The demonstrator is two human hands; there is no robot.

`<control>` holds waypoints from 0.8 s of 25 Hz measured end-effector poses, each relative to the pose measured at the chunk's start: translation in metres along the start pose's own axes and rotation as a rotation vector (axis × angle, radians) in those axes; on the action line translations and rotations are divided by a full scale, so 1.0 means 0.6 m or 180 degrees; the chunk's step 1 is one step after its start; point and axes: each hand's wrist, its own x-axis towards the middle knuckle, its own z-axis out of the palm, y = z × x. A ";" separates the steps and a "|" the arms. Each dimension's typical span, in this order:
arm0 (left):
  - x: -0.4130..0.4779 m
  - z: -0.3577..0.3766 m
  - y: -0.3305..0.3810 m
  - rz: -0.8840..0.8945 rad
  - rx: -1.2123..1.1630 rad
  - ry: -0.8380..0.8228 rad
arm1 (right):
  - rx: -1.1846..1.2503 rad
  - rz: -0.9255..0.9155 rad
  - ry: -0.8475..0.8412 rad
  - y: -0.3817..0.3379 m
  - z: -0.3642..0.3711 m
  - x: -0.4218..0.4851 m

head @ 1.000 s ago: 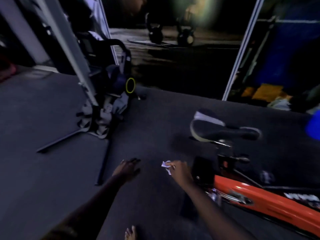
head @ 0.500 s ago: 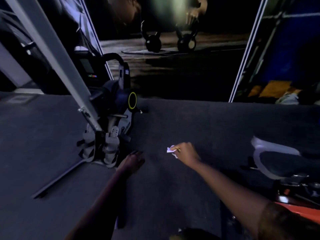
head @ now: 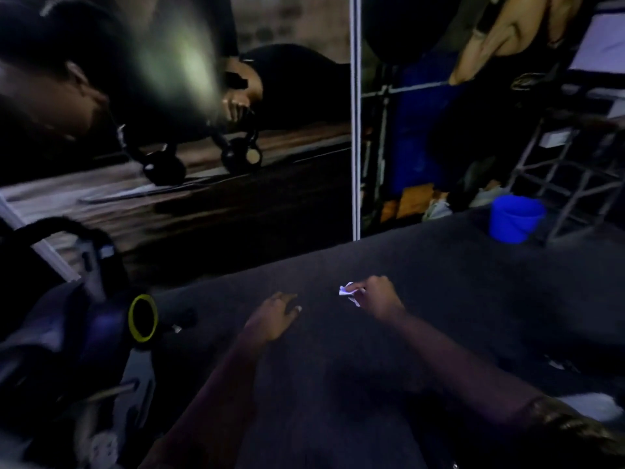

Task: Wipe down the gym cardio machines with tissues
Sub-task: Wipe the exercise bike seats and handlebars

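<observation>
A small crumpled white tissue (head: 348,292) sticks out from the tips of the right hand (head: 378,297), whose fingers (head: 368,285) are curled in and pinch it against the thumb; it is held in the air over the dark carpeted floor (head: 456,292), touching no machine. Just to the left of those fingers, and a little nearer the wearer, the left hand (head: 272,318) reaches forward palm down with its fingers (head: 287,299) loosely straightened and holding nothing; whether they touch anything cannot be told in the dim, blurred light. Well to the left of the left fingertips stands a dark cardio machine (head: 84,336), with a yellow ring (head: 142,318) on the side facing the hands and a black curved handle (head: 67,228) above it. Beyond both sets of fingers the floor runs up to a wall mural (head: 203,204) printed with kettlebells (head: 240,154), and a white vertical strip (head: 354,113) marks its right edge. Far beyond and to the right of the tissue-holding fingers a blue bucket (head: 515,220) sits on the floor, with a grey metal frame (head: 568,177) just beside it. Behind the right wrist the forearm leads back to a patterned sleeve (head: 575,431) at the lower right corner.
</observation>
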 end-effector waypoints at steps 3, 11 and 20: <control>0.143 -0.006 0.046 0.0384 0.0045 -0.0234 | -0.0269 0.0390 0.0107 0.042 -0.040 0.074; 0.541 -0.002 0.235 0.1699 0.0241 -0.0967 | -0.0220 0.1643 0.1199 0.211 -0.162 0.236; 0.775 0.096 0.610 0.3582 0.0673 -0.1715 | -0.0335 0.3203 0.2439 0.363 -0.336 0.278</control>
